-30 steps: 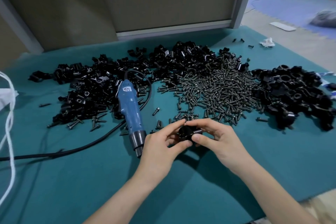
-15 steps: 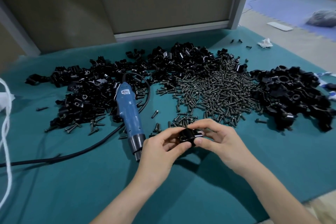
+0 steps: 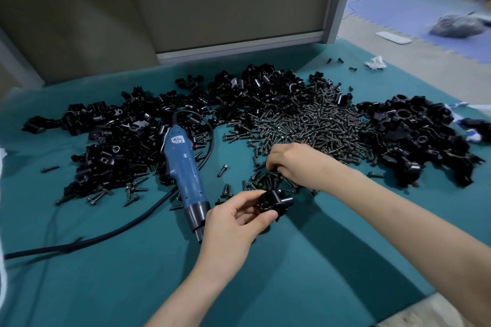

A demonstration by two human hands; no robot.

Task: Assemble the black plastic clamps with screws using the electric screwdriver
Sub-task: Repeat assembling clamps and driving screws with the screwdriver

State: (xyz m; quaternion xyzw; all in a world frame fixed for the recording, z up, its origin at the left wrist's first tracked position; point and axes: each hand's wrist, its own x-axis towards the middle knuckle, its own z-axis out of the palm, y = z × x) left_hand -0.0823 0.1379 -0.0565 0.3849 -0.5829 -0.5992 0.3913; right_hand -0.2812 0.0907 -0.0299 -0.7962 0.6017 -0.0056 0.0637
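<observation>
Nearest the viewer, above the teal-covered desk (image 3: 106, 287), the left hand (image 3: 233, 223) pinched the small black plastic clamp (image 3: 276, 202) between thumb and fingertips. The right hand (image 3: 295, 162), which half a second earlier had shared that grip, had let go and reached beyond to the near edge of the heap of dark metal screws (image 3: 305, 125). Its fingers curled down among them, but whether they had closed on a screw could not be told. The clamp halves were therefore judged mated, with screw insertion next. The blue electric screwdriver (image 3: 183, 167) lay unused just left of the left hand. Farther back lay heaps of loose black clamp parts (image 3: 111, 146).
</observation>
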